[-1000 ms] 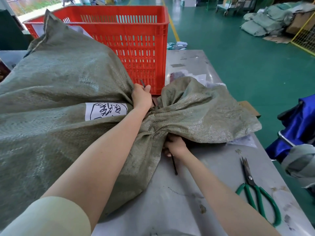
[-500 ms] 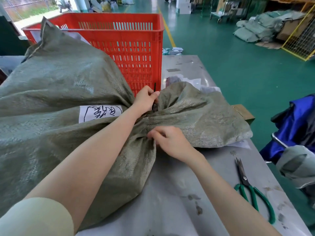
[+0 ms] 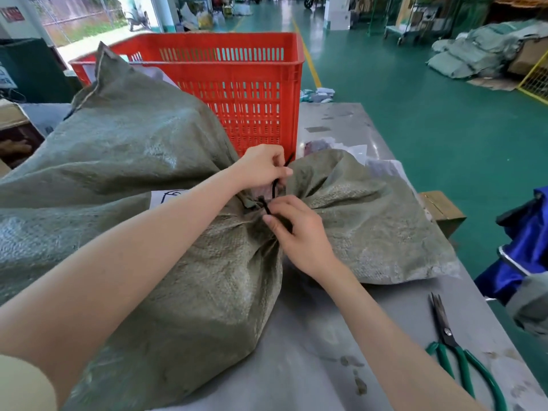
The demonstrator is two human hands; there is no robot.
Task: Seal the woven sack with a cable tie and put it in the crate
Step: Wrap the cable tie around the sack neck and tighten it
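Observation:
A large grey-green woven sack (image 3: 127,179) lies on its side across the grey table (image 3: 326,351), its neck bunched near the middle and its loose mouth fanned out to the right. A thin black cable tie (image 3: 274,191) loops over the gathered neck. My left hand (image 3: 264,166) pinches the tie's upper end just above the neck. My right hand (image 3: 299,232) grips the tie's lower end on the near side of the neck. The red slatted crate (image 3: 237,78) stands directly behind the sack.
Green-handled scissors (image 3: 456,351) lie near the table's right front edge. A small cardboard box (image 3: 441,209) sits at the right edge. A blue cloth-covered cart (image 3: 522,247) stands to the right. Packets and papers (image 3: 353,149) lie behind the sack's mouth. More sacks (image 3: 474,51) are piled far right.
My right hand came up from under the sack's neck to its top and took hold of the tie's lower end. My left hand now pinches the tie's upper end.

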